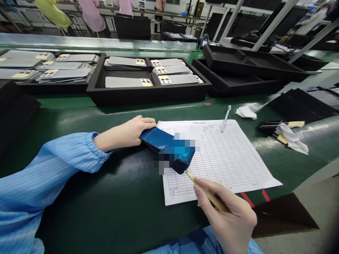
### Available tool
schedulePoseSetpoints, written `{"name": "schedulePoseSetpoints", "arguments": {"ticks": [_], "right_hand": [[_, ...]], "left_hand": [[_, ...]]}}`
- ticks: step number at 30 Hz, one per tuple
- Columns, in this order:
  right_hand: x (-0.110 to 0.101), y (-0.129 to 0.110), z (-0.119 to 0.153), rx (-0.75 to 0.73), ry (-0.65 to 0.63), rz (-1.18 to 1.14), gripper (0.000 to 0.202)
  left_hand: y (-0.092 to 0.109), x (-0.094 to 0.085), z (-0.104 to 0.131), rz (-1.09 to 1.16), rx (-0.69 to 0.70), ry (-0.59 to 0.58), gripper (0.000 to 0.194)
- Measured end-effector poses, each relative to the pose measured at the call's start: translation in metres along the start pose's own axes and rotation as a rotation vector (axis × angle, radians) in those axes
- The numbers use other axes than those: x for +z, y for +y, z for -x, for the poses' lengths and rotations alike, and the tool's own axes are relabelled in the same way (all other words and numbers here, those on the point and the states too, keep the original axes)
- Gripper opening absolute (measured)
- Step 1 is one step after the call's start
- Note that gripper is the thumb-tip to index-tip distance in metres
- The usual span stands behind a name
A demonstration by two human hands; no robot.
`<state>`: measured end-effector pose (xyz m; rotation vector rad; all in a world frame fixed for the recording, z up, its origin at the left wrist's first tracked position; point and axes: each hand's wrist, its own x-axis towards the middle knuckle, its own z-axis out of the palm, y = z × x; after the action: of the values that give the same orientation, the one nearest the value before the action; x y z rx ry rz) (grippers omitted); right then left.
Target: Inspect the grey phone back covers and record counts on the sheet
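Note:
My left hand (128,132) grips one end of a stack of glossy blue phone-sized panels (157,138), held tilted over the green table. Part of the stack is blurred by pixel blocks. In my right hand (230,211) is a thin pale wooden stick (212,198), pinched like a pen. Its tip is close to the near lower corner of the stack; whether they touch I cannot tell. Beneath the stack's far end lies a printed form sheet (225,158) with a ruled table. A light blue pen (226,119) rests on the sheet's upper edge.
Beyond my hands, a black tray (148,96) holds grey phone back panels with camera cutouts; another black tray (63,88) is at left. Stacked black trays (254,67) stand at right. Crumpled tissue (247,111) lies near the pen. Several people are in the background.

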<state>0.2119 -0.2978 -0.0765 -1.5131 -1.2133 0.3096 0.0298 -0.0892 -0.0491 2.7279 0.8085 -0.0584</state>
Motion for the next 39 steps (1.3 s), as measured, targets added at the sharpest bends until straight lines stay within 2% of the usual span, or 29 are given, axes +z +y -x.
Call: {"name": "schedulePoseSetpoints", "arguments": {"ticks": [6, 10, 19, 34, 39], "right_hand": [[0.0029, 0.0001, -0.0003, -0.054, -0.029, -0.006, 0.018], [0.0052, 0.0016, 0.0003, -0.076, -0.092, -0.019, 0.018], [0.0027, -0.0007, 0.0013, -0.014, -0.013, -0.041, 0.017], [0.0019, 0.0012, 0.0016, 0.065, -0.028, -0.089, 0.015], [0.0023, 0.0031, 0.0017, 0.032, -0.031, -0.084, 0.015]], "left_hand": [[0.0018, 0.0, 0.0001, -0.006, -0.01, -0.006, 0.057], [0.0025, 0.0003, 0.0002, -0.01, -0.009, -0.013, 0.056], [0.0027, 0.0005, -0.0002, -0.004, -0.013, 0.002, 0.057], [0.0001, 0.0016, -0.0008, -0.004, 0.008, -0.009, 0.056], [-0.0004, 0.0027, 0.0003, 0.005, 0.014, 0.001, 0.056]]}}
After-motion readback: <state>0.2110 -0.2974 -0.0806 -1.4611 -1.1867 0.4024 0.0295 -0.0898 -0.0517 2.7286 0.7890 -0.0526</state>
